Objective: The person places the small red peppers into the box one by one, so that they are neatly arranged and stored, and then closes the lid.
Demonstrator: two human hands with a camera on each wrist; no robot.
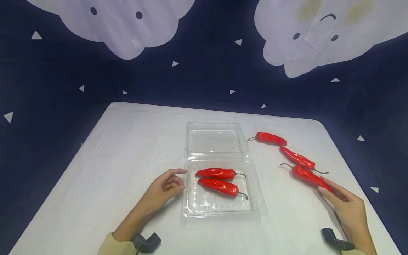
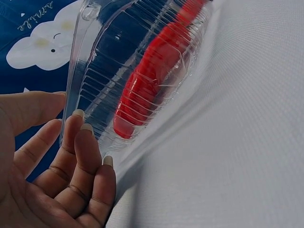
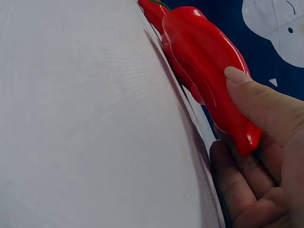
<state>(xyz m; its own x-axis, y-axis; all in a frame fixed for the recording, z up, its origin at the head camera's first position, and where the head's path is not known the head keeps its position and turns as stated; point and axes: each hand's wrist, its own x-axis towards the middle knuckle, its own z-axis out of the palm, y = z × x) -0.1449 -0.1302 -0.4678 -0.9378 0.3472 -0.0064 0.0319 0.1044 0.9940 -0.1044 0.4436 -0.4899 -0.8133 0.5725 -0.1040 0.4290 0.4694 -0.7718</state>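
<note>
At the right, my right hand (image 1: pixel 347 207) pinches a red chili pepper (image 1: pixel 307 176) by its lower end, thumb on one side and fingers on the other. Its stem points up and left in the head view. My left hand (image 1: pixel 164 191) is at the left edge of a clear plastic container (image 1: pixel 255 200), fingers loosely bent, thumb and forefinger apart. In the left wrist view its fingertips are close beside the rim (image 2: pixel 71 95); contact is hard to tell. Two red peppers, one upper (image 1: pixel 216 173) and one lower (image 1: pixel 220 187), lie side by side in the container's base.
The container's lid (image 1: pixel 216 126) lies folded back behind the base. Two more red peppers, one farther (image 1: pixel 271 138) and one nearer (image 1: pixel 296 157), lie right of it on the white table (image 1: pixel 134 141). A dark blue patterned cloth (image 1: pixel 204 71) hangs behind.
</note>
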